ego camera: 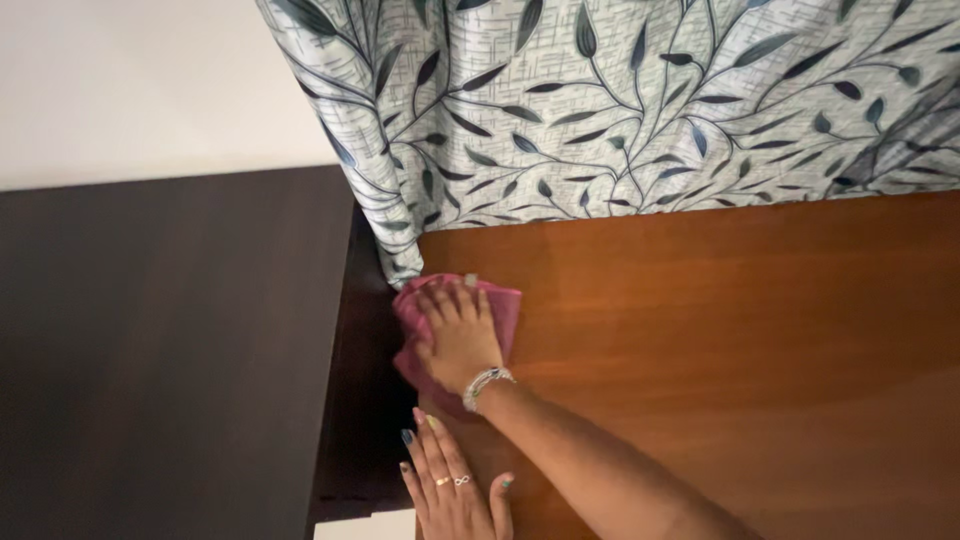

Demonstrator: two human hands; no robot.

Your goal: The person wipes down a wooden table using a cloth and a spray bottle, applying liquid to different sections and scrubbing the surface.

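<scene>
Two hands at the worktop's left edge, one pressing a pink cloth flat.

Right hand [460,335], wearing a beaded bracelet, lies spread and flat on the pink cloth [505,310], pinning it to the reddish-brown wooden worktop [720,330] at its far left corner, just below the hem of a leaf-patterned curtain [620,100]. Left hand [450,490], with rings and painted nails, rests open and empty, palm down, on the worktop's left edge nearer the camera. A dark cabinet [160,350] stands to the left. I judge the cloth to be light, soft and limp: it would bunch readily, so a flat palm or a gathered pinch at its middle suits it best.
</scene>
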